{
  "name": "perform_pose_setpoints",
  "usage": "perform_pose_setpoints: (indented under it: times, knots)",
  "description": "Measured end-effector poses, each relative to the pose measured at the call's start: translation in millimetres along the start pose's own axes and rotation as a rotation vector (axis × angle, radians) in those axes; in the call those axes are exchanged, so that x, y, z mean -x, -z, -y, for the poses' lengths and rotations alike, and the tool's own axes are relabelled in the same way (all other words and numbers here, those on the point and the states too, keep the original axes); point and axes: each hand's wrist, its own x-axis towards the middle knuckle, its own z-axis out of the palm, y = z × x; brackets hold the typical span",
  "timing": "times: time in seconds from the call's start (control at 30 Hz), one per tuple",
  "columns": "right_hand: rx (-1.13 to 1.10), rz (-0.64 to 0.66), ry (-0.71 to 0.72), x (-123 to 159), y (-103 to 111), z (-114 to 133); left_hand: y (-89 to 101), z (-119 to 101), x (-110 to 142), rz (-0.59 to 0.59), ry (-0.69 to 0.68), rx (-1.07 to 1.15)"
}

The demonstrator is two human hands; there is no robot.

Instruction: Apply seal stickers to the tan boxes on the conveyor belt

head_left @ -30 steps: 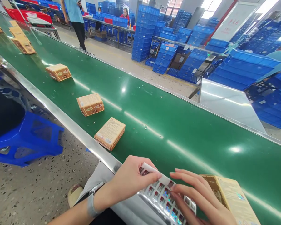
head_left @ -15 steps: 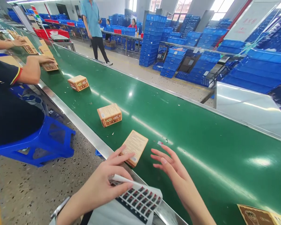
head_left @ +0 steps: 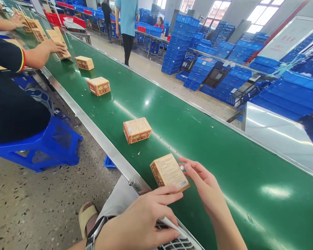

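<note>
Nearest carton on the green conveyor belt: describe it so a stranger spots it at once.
Find the green conveyor belt, then follow its row of brown-and-cream cartons toward the camera. Take the last carton, printed cream face up, barcode near one corner. It alone has the wearer's left hand and right hand at it.

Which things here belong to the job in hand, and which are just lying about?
Seemingly in the job:
near box
gridded sheet in left hand
tiny shiny piece at right hand's fingertips
green belt

Seemingly not:
blue stool
stacked blue crates
whiteboard
</note>
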Motion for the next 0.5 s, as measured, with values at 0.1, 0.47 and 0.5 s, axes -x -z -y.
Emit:
perform_pose_setpoints:
  times: [0.1,0.47,0.5]
  knots:
    - [0.027,0.01,-0.015,1.6,0.2,0.8,-5.0,-2.1,-1.5,0.019,-0.018,-0.001]
    - [0.052,-0.128,0.023,22.0,-7.2,-8.2,-30.4,8.7,-5.6,0.043,-0.166,0.1]
    - [0.063,-0.136,0.027,24.2,-6.4,-10.1,-32.5,9.4,-6.0,0.041,-0.19,0.114]
